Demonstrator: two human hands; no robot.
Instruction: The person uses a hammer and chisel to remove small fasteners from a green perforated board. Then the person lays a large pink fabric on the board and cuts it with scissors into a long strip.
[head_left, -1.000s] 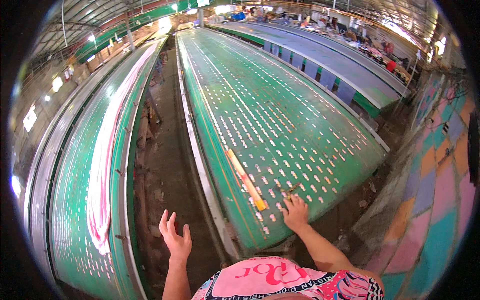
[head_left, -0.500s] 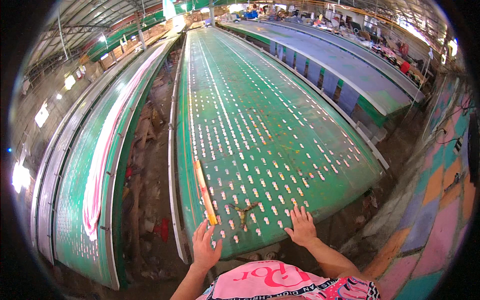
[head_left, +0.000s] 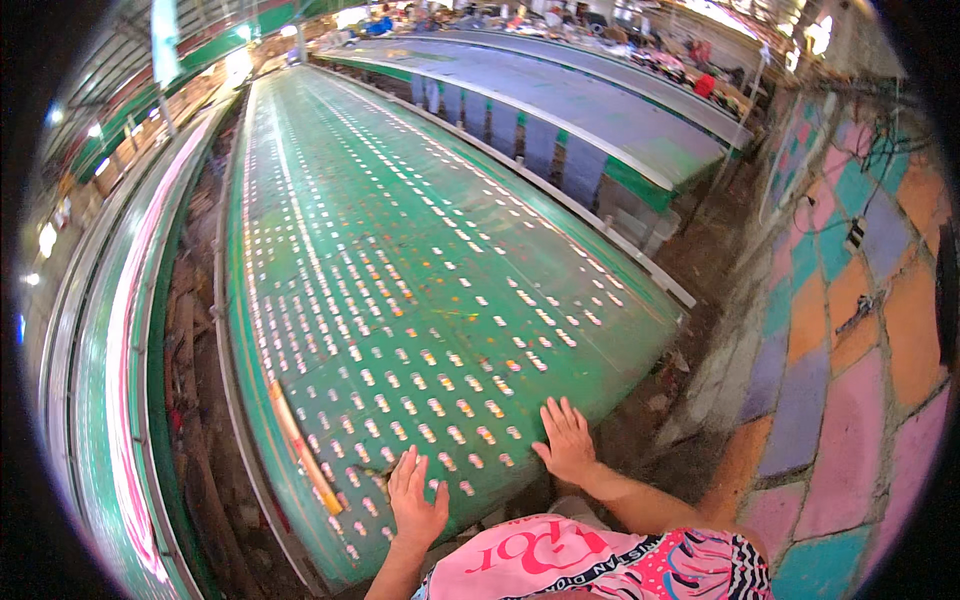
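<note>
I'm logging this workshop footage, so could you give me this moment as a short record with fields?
Left hand: open left hand, fingers spread, at the near end of the green table; grips nothing visible
Right hand: open right hand, at the same table's near edge, right of the other; also no visible grip
Contact: cannot tell
On table: rows of small pale spots; a yellow-orange strip along the left side
Left: pink-and-white material on another table
Right: purple-topped table; multicoloured patchwork surface
</note>
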